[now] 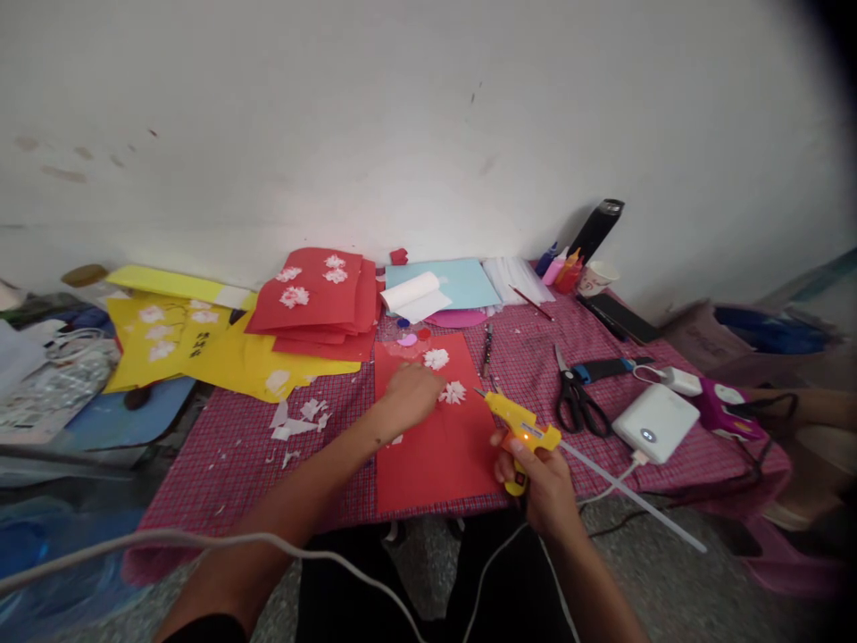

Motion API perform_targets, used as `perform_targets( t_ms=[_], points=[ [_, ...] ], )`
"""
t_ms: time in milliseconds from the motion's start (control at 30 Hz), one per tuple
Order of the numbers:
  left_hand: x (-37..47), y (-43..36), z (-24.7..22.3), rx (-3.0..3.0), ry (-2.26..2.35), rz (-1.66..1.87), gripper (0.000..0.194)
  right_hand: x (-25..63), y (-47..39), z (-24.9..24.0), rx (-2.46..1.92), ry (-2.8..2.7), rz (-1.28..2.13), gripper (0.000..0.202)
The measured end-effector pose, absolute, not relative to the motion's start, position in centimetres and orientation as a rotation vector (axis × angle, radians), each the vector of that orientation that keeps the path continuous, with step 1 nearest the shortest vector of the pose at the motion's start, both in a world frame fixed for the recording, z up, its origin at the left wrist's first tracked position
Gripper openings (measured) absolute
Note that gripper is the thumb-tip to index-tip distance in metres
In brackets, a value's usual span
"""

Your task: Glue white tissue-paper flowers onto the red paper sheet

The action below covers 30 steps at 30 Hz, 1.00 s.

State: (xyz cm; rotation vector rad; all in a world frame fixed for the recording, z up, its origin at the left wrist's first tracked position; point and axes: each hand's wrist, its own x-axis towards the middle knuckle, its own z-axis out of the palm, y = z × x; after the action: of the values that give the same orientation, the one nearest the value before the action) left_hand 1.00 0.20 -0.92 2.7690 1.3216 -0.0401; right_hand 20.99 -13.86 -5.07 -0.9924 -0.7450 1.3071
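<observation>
A yellow hot glue gun [519, 424] with a long clear glue stick [636, 500] sticking out behind it is gripped in my right hand [545, 478]. Its nozzle points left, beside a white paper flower [453, 392] on a red sheet of paper [435, 464]. Over the same sheet, my left hand [413, 393] is closed, knuckles up, just left of that flower. Its fingertips are hidden, so what they pinch cannot be seen. A second white paper flower [436, 358] lies above, near the sheet's top edge.
Stacked red sheets with flowers [314, 299] and yellow sheets [220, 344] lie left. White paper scraps [295, 424] are scattered nearby. Black scissors [577, 397], a white power bank [656, 421], paint bottles [562, 268] and a black flask [598, 230] stand or lie right. A white cable [268, 538] crosses in front.
</observation>
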Motion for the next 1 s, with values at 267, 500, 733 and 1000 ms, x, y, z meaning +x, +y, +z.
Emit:
perform_targets(
  t_ms=[267, 500, 733, 1000],
  points=[
    [1.3, 0.5, -1.3, 2.789, 1.311, -0.030, 0.022, 20.9, -13.8, -4.8, -0.989, -0.753, 1.325, 0.020],
    [1.6, 0.5, -1.7, 2.723, 1.356, 0.006, 0.022, 21.1, -13.8, -5.1, -1.006, -0.776, 1.317, 0.023],
    [0.9, -0.3, -1.0, 2.656, 1.357, 0.062, 0.021, 21.1, -13.8, -5.2, -0.978, -0.770, 1.330, 0.020],
    [0.6, -1.3, -1.2, 2.620, 1.397, 0.128, 0.025, 21.2, -13.9, -5.3, -0.979, -0.770, 1.330, 0.019]
  ],
)
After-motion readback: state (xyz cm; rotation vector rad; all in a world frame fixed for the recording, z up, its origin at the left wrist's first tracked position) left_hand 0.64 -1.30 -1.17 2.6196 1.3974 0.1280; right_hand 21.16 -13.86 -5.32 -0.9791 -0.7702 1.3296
